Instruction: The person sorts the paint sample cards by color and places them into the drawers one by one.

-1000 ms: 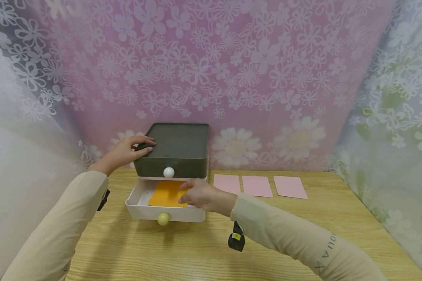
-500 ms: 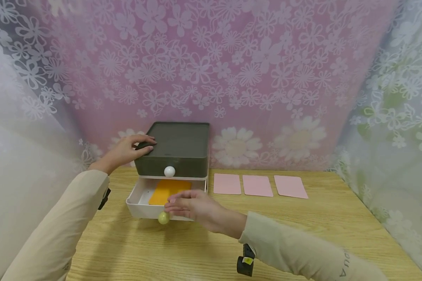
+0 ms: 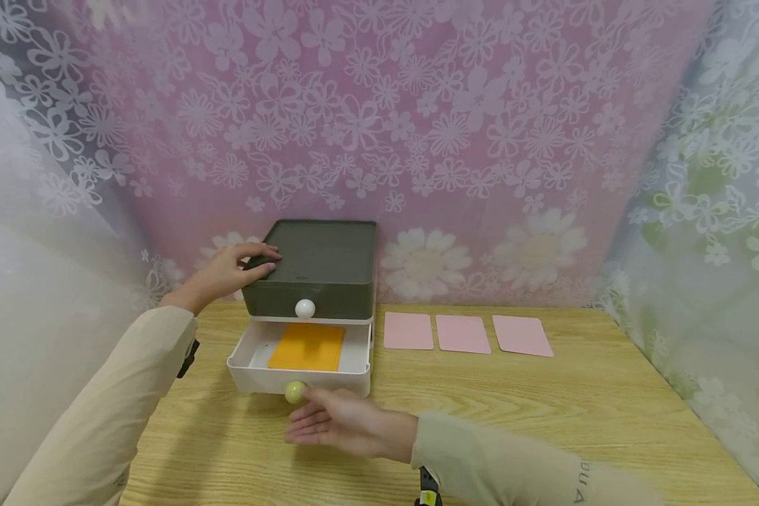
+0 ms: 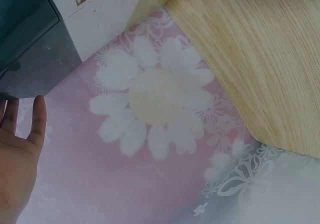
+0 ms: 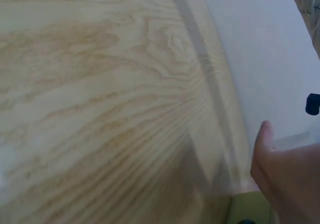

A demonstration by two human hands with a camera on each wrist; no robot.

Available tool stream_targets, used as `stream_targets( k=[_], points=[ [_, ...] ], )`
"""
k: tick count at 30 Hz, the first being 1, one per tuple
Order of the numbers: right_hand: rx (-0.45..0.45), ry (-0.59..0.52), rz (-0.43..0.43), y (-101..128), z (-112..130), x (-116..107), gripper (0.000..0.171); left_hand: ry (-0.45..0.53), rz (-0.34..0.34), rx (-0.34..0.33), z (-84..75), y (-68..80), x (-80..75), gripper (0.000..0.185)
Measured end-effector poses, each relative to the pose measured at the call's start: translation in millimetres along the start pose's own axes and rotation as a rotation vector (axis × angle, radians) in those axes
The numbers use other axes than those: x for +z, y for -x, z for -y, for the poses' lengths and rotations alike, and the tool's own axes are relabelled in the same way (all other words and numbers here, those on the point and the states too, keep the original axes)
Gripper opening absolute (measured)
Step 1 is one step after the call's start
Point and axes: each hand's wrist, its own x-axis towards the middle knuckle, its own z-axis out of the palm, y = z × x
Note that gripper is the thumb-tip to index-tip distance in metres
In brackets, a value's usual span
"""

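A small two-tier drawer box with a dark grey-green top section (image 3: 325, 249) stands against the back curtain. Its white lower drawer (image 3: 259, 379) is pulled out, and an orange card or sheet (image 3: 306, 348) lies flat inside. My left hand (image 3: 228, 273) rests on the top's left front edge; in the left wrist view its fingertips touch the dark side. Just in front of the drawer is my right hand (image 3: 348, 425), fingers fairly straight, thumb at the yellow-green knob (image 3: 294, 392). Whether the thumb touches the knob is hard to tell. Nothing is in that hand.
Three pink cards lie in a row right of the box: a left one (image 3: 408, 330), a middle one (image 3: 462, 334) and a right one (image 3: 522, 335). The upper section has a white knob (image 3: 305, 308). Flowered curtains (image 3: 417, 140) surround the wooden table (image 3: 544, 414).
My right hand has come out of the drawer, away from the orange card, and moved down toward me to beside the yellow-green knob. The left hand stays on the box.
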Motion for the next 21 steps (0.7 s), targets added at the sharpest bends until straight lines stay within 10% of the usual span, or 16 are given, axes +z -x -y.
stream_targets(
  k=[21],
  points=[
    [-0.060,-0.243,-0.051,-21.3,-0.3,3.2,0.045,0.013,-0.007,0.004,-2.8,1.1,0.6,0.033]
  ],
)
